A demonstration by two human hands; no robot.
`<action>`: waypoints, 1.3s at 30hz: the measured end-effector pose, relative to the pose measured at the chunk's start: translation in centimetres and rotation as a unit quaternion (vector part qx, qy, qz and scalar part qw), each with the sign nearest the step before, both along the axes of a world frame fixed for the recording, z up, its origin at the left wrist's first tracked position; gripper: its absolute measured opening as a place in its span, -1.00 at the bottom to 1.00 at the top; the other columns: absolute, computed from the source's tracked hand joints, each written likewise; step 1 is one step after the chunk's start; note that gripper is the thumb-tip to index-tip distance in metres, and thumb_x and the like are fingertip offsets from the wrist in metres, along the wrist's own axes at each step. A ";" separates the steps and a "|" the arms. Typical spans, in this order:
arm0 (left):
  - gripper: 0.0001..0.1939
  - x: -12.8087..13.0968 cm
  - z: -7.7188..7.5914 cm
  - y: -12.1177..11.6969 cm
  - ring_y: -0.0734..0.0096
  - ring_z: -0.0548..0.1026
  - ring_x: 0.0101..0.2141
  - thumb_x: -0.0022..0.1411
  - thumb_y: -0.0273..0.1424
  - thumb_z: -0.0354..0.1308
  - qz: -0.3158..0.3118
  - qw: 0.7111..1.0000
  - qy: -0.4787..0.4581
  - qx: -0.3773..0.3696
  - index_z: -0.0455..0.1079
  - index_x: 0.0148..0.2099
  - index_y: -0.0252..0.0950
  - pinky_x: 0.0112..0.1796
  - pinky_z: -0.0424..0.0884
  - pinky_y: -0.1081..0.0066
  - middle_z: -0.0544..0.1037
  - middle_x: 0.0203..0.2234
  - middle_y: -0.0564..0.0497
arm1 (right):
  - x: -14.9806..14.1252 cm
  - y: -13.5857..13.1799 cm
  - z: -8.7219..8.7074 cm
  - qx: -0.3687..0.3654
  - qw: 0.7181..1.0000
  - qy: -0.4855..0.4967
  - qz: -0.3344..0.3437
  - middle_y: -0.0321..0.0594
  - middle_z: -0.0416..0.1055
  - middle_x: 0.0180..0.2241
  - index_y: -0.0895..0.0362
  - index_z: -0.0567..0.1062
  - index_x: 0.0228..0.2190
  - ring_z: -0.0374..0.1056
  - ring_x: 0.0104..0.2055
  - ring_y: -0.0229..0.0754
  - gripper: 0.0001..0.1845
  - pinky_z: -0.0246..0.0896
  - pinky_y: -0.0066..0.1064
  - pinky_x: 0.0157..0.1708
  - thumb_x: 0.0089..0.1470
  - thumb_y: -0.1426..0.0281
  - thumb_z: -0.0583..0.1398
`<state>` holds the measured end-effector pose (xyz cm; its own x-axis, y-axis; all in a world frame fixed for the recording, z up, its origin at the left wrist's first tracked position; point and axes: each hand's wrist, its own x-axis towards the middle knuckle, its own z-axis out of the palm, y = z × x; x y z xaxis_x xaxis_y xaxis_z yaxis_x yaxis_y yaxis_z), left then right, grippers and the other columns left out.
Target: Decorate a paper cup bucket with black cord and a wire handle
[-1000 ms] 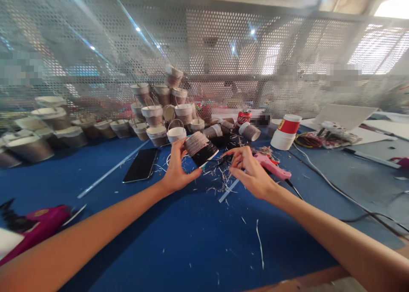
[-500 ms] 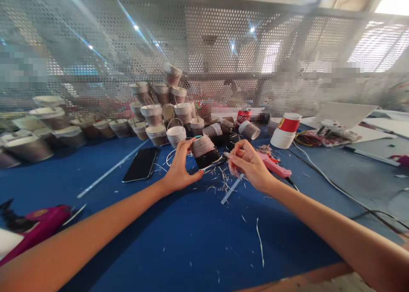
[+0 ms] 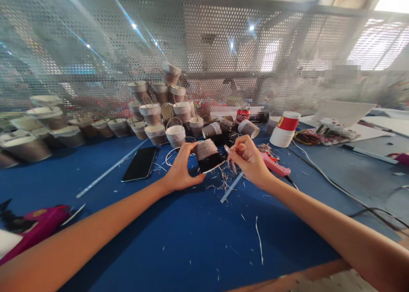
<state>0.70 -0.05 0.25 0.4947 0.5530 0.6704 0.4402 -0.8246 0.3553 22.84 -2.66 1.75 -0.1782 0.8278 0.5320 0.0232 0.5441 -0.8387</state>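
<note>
My left hand (image 3: 182, 168) grips a cup (image 3: 209, 155) lying tilted on its side, fingers at its far end and thumb at the near rim. Greyish-pink yarn covers one part of the cup, and a black yarn band circles the part by the white rim. Just right of the cup, my right hand (image 3: 247, 158) is closed in a pinch. A thin black yarn seems to run from the cup to its fingertips, though the strand is hard to make out. A pink glue gun (image 3: 276, 165) lies beside the right hand, partly hidden by it.
Small bucket-like cups (image 3: 155, 132) stand stacked at the back left. A phone (image 3: 139, 164), a clear glue stick (image 3: 231, 187) and yarn scraps lie on the blue table (image 3: 179, 245). Behind are a red can (image 3: 243, 114) and stacked paper cups (image 3: 284, 132). A purple glue gun (image 3: 41, 219) is at left.
The cup has turned in my left hand and shifted slightly right. My right hand's fingers have drawn together into a pinch close to the cup.
</note>
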 end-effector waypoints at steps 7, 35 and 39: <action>-0.24 0.0 -0.2 0.1 0.10 0.30 -0.02 -0.12 -0.39 0.28 -0.003 0.999 -0.026 -0.019 0.04 0.13 -0.29 0.00 0.29 0.08 0.25 -0.06 -0.17 | 0.2 0.0 -0.2 0.009 1.000 -0.017 -0.014 -0.45 0.20 -0.55 0.04 0.11 -0.39 0.16 -0.56 -0.38 -0.78 0.07 -0.49 -0.57 0.07 0.32 0.13; -0.30 0.0 -0.3 -0.1 0.14 0.42 -0.10 -0.18 -0.42 0.30 -0.029 0.991 -0.097 -0.085 0.07 0.01 -0.26 -0.04 0.35 0.06 0.33 -0.13 -0.13 | 0.2 0.1 -0.7 0.107 0.974 -0.186 -0.075 -0.42 0.12 -0.58 0.06 0.14 -0.39 0.06 -0.55 -0.34 -0.91 0.03 -0.46 -0.49 0.10 0.40 0.03; -0.30 0.0 -0.3 -0.3 0.16 0.42 -0.12 -0.19 -0.42 0.31 -0.033 0.989 -0.103 -0.099 0.07 0.00 -0.26 -0.03 0.35 0.09 0.34 -0.15 -0.11 | 0.2 0.2 -0.8 0.102 0.974 -0.186 -0.078 -0.41 0.14 -0.58 0.06 0.12 -0.39 0.09 -0.55 -0.32 -0.91 0.05 -0.45 -0.49 0.11 0.37 0.02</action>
